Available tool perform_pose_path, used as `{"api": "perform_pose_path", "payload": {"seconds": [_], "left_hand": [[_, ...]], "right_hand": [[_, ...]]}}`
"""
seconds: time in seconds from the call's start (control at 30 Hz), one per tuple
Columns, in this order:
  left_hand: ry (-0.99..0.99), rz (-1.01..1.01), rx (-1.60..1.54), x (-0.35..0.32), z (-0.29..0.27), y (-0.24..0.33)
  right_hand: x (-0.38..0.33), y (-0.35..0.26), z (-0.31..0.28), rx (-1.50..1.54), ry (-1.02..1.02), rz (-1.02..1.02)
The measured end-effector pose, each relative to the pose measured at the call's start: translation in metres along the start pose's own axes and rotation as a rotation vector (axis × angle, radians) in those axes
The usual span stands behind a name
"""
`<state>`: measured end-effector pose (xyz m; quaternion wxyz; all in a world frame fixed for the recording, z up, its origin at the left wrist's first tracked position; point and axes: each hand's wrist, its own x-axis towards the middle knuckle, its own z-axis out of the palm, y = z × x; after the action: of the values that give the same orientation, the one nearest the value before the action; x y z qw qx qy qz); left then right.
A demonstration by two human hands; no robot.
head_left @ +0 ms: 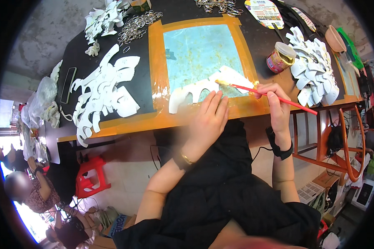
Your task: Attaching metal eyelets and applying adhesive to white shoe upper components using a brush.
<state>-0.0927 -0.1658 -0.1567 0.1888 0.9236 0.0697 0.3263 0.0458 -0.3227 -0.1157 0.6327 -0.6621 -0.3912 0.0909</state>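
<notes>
A white cut-out piece (pixel 179 96) with a scalloped edge lies on a pale blue sheet (pixel 199 43) bordered with brown tape. My left hand (pixel 208 118) rests over its near edge, fingers stretched out and lying flat. The thin red handle of a paintbrush (pixel 296 103) is pinched in my right hand (pixel 276 106). Its bristles touch the piece just beyond my left fingertips, where a yellowish smear shows. Right of the sheet stands an open tub (pixel 278 60) with yellowish stuff at its rim.
Piles of white cut-outs lie at the left (pixel 108 83) and right (pixel 316 76). Metal rings (pixel 139 27) are heaped behind, near a printed hand fan (pixel 265 14). A dark phone-like slab (pixel 68 85) lies far left. A red stool (pixel 91 176) and other people are beyond the table.
</notes>
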Motion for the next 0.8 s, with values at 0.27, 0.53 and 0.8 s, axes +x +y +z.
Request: {"api": "perform_pose_path", "payload": {"seconds": [0.27,0.53,0.8], "left_hand": [[0.04,-0.052,-0.095,0.002,-0.002,-0.002],[0.063,-0.007,-0.075,-0.002,0.002,-0.004],[0.078,0.003,-0.06,-0.002,0.004,-0.004]], "right_hand": [[-0.001,-0.005,0.009,-0.006,0.002,0.071],[-0.002,-0.002,0.007,0.022,0.061,0.071],[-0.002,-0.001,0.014,0.052,0.008,0.068]]}}
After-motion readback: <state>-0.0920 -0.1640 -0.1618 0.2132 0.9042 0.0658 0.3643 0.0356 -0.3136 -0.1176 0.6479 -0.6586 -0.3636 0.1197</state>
